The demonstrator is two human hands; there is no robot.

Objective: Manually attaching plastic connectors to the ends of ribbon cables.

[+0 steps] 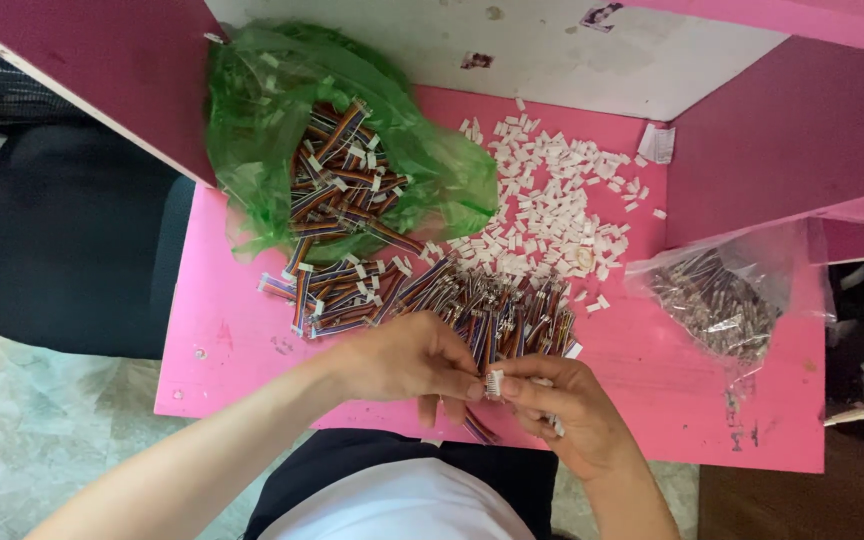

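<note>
Seemingly, the head view catches a fitting step: at the near edge of the pink tabletop (pixel 222 350), the left hand (pixel 407 358) and right hand (pixel 557 400) meet fingertip to fingertip, both pinched shut on a small white connector (pixel 493 383) with a striped wire (pixel 477 430) trailing below. Seating it looks to need a steady, aligned push. Behind lie a loose wire heap (pixel 497 305), white housings (pixel 552 200), a green bag (pixel 352 150) and a clear bag (pixel 722 300). Fingers hide the joint; motion blur softens detail, and the clear bag's contents stay indistinct.
</note>
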